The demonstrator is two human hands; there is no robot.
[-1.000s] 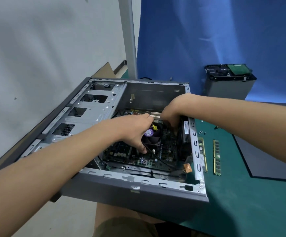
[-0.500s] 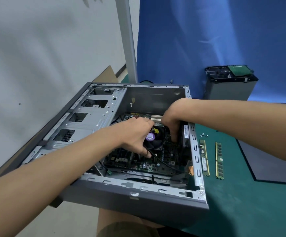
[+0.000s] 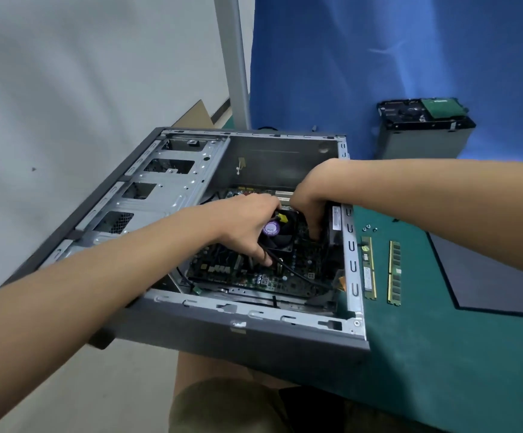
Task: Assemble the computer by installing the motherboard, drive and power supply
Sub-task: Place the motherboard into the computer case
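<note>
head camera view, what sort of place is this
Probably a computer assembly or repair bench, perhaps staged for filming: an open computer case on a green mat, two loose memory sticks beside it, and a blue backdrop behind.

Your right hand [image 3: 308, 201] has gone deeper into the case [image 3: 352, 276]. One second ago its fingers [image 3: 315, 229] stopped at the far right corner of the fan [image 3: 280, 242], near its top edge. Half a second ago they were already lower. Now they point down along the right side of the fan, in the narrow gap just beside it, and their tips are about level with the purple sticker [image 3: 270, 228] in the middle of the fan. Your wrist is bent more sharply above the fan's far right corner. Your head has moved a little too: the fan now sits slightly higher in the view than before.
</note>
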